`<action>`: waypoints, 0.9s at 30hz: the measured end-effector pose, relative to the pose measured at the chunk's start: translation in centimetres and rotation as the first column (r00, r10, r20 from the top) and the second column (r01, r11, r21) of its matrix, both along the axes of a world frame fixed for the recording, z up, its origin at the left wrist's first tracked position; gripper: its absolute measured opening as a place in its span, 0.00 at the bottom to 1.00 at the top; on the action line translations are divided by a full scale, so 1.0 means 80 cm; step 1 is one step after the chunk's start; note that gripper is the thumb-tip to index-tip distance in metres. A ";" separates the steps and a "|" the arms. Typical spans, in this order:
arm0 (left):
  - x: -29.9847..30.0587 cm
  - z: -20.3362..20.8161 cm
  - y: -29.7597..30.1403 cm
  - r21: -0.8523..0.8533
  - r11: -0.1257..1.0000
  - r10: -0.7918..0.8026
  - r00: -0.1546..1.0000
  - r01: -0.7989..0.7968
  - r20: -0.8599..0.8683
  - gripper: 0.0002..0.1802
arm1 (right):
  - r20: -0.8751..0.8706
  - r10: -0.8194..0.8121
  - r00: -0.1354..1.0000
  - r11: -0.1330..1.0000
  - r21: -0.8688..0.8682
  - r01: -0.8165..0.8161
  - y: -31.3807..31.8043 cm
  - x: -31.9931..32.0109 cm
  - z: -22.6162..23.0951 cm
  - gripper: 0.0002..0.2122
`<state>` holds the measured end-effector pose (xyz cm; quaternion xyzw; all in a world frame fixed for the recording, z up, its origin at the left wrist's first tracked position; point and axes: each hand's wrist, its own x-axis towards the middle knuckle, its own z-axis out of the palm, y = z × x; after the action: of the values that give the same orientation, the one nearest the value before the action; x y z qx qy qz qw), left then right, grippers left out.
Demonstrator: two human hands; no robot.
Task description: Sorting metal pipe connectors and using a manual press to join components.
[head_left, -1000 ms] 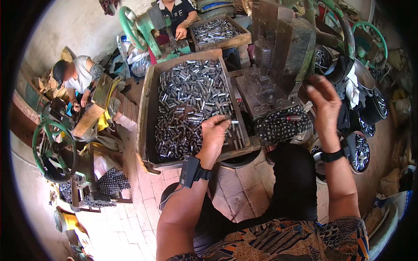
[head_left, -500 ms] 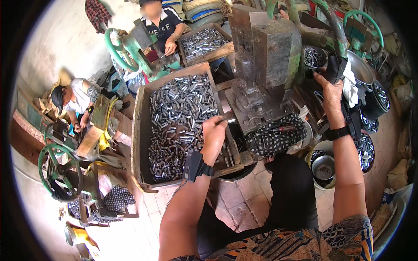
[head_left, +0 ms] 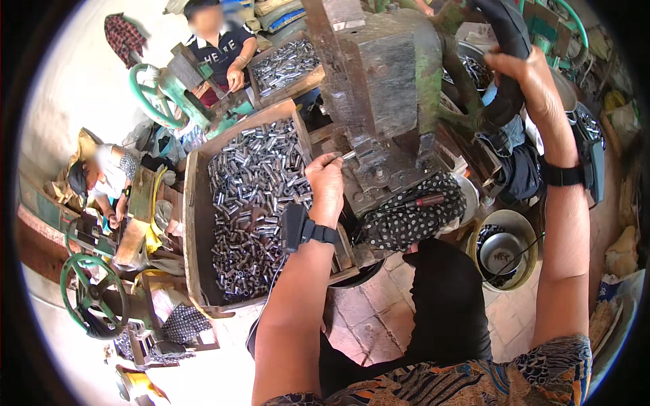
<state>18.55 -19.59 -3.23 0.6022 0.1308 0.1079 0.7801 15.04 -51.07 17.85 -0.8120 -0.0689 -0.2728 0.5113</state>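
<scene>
My left hand [head_left: 326, 184] is closed, its fingertips pinching a small metal tube [head_left: 349, 155] at the die block [head_left: 374, 161] low on the press. The tube's far end points into the block; the fingers partly hide it. My right hand [head_left: 527, 76] is wrapped round the black-covered handle [head_left: 509, 95] of the press, at the upper right. The heavy steel press body [head_left: 386, 74], with worn green paint, stands between my hands. Left of my left hand lies a wooden tray [head_left: 196, 233] heaped with short metal tubes [head_left: 254, 183].
A dotted black cloth [head_left: 423, 215] with a screwdriver [head_left: 428, 201] lies before the press. A bucket [head_left: 530, 260] with a metal bowl [head_left: 501, 254] stands at the lower right. Two people work at green-wheeled presses on the left, near another tray of tubes [head_left: 288, 66].
My right hand has swung up and away from me with the handle. My left hand has brought the tube up to the die block. The view has shifted somewhat.
</scene>
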 end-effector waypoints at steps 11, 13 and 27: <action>0.016 -0.001 -0.024 0.161 0.987 -0.015 1.000 0.012 0.020 0.10 | 0.023 0.002 1.000 0.998 0.070 -0.004 -0.008 0.010 -0.019 0.11; 0.015 -0.002 -0.024 0.196 0.980 -0.022 0.999 0.016 0.028 0.10 | 0.011 -0.053 0.999 0.985 0.162 0.051 0.000 0.000 -0.061 0.13; -0.021 0.027 0.019 0.189 0.960 -0.162 0.962 0.205 -0.219 0.05 | 0.016 -0.081 0.997 0.964 0.254 0.075 0.017 -0.013 -0.071 0.10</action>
<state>16.87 -18.11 -1.03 0.6985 0.1401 -0.0135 0.7016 14.04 -49.75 12.19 -0.7384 -0.0081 -0.3099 0.5989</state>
